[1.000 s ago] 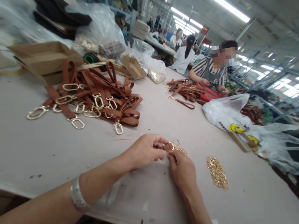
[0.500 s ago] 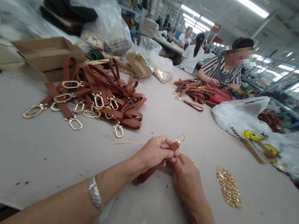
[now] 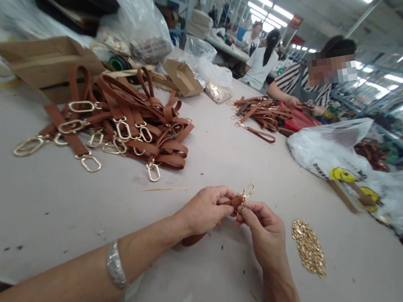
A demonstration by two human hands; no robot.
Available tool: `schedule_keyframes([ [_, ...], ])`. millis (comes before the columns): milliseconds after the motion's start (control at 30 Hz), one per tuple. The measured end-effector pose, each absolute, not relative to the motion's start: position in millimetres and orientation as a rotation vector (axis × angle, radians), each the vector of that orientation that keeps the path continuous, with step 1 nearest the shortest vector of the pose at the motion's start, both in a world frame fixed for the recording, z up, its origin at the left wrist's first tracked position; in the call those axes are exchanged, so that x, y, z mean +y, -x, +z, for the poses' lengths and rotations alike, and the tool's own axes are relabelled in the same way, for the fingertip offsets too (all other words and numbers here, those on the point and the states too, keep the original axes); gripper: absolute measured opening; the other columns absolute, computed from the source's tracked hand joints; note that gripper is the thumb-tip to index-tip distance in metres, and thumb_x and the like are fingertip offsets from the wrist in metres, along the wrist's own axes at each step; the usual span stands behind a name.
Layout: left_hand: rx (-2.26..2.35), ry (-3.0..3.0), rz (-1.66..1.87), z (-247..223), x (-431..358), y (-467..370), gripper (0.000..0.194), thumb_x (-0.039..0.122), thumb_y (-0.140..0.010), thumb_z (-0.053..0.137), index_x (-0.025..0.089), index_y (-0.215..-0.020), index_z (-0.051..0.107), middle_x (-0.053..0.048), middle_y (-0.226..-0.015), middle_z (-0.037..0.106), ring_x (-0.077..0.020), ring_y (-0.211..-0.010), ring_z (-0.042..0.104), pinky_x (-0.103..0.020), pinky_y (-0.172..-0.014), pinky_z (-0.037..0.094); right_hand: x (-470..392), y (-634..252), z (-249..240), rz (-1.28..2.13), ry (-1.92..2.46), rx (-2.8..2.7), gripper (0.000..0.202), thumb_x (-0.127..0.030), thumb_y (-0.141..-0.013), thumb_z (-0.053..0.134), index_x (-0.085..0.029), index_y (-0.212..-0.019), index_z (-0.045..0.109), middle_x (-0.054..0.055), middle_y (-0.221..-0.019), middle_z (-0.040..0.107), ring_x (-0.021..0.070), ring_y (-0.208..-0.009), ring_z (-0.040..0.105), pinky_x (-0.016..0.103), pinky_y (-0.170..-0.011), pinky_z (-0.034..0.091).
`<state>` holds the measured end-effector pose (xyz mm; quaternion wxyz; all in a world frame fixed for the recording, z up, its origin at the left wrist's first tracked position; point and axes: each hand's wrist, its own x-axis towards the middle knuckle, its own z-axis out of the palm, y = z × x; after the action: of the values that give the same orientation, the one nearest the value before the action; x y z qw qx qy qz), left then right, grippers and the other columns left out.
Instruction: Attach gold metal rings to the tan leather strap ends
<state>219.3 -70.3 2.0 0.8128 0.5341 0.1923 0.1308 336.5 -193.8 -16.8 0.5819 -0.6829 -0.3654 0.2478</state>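
Note:
My left hand [image 3: 210, 207] is closed round a brown leather strap [image 3: 194, 239], whose lower part shows below the wrist. A gold clasp [image 3: 248, 191] sticks out at the strap's end, past the fingertips. My right hand [image 3: 268, 232] pinches at the strap end from the right, with a small gold piece at its fingertips, too small to make out fully. To the right of that hand lies a pile of small gold metal pieces [image 3: 309, 248]. A large heap of brown straps [image 3: 131, 116] with gold clasps lies farther back on the left.
On the table [image 3: 69, 231] are a cardboard box [image 3: 48, 63], a smaller carton [image 3: 183, 77], a thin yellowish strip [image 3: 162, 189] and white plastic bags [image 3: 326, 150]. A person [image 3: 299, 83] works beyond a second strap pile [image 3: 262, 114].
My right hand has turned and shifted right, with its thumb and fingers now showing at the strap end. The clasp has tilted slightly. The whole view has shifted a little.

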Motion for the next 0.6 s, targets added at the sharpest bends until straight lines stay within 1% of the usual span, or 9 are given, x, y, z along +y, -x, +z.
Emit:
schedule_keyframes([
  [133,0.381,-1.143,0.279,2,-74,-219,0.022,0.002,-0.075,0.053,0.013,-0.091,0.063,0.003,-0.067,0.066,-0.0088,-0.059,0.056,-0.021,-0.06,0.038,-193,-338,-22,0.637,1.568,-0.756,0.018,-0.035,-0.081,0.07,-0.018,-0.088,0.069,-0.001,-0.069,0.067,0.0115,-0.064,0.059,0.026,-0.066,0.048],
  [267,0.375,-1.204,0.276,-4,-74,-220,0.021,0.004,-0.076,0.052,0.013,-0.091,0.063,0.002,-0.069,0.068,-0.0094,-0.061,0.056,-0.02,-0.058,0.037,-194,-339,-23,0.667,1.587,-0.804,0.017,-0.035,-0.082,0.069,-0.018,-0.085,0.07,-0.001,-0.069,0.065,0.0112,-0.065,0.058,0.025,-0.066,0.046],
  [333,0.361,-1.233,0.293,-7,-74,-220,0.021,0.006,-0.077,0.052,0.013,-0.093,0.064,0.0,-0.073,0.069,-0.011,-0.066,0.059,-0.021,-0.06,0.039,-193,-338,-22,0.672,1.6,-0.839,0.017,-0.034,-0.082,0.067,-0.018,-0.083,0.069,-0.001,-0.067,0.064,0.0117,-0.066,0.058,0.025,-0.065,0.047],
  [467,0.327,-1.378,0.327,-9,-73,-216,0.022,0.011,-0.079,0.052,0.015,-0.095,0.066,-0.002,-0.083,0.072,-0.0152,-0.08,0.064,-0.023,-0.073,0.044,-191,-335,-20,0.645,1.601,-0.849,0.015,-0.033,-0.082,0.066,-0.018,-0.083,0.068,-0.001,-0.068,0.064,0.0114,-0.065,0.058,0.025,-0.064,0.048],
  [600,0.327,-1.608,0.356,-4,-71,-212,0.024,0.015,-0.082,0.051,0.018,-0.098,0.07,-0.001,-0.089,0.072,-0.0169,-0.086,0.064,-0.023,-0.077,0.045,-189,-330,-17,0.625,1.577,-0.828,0.012,-0.03,-0.081,0.065,-0.018,-0.082,0.063,-0.001,-0.073,0.065,0.0114,-0.065,0.059,0.025,-0.063,0.051],
])
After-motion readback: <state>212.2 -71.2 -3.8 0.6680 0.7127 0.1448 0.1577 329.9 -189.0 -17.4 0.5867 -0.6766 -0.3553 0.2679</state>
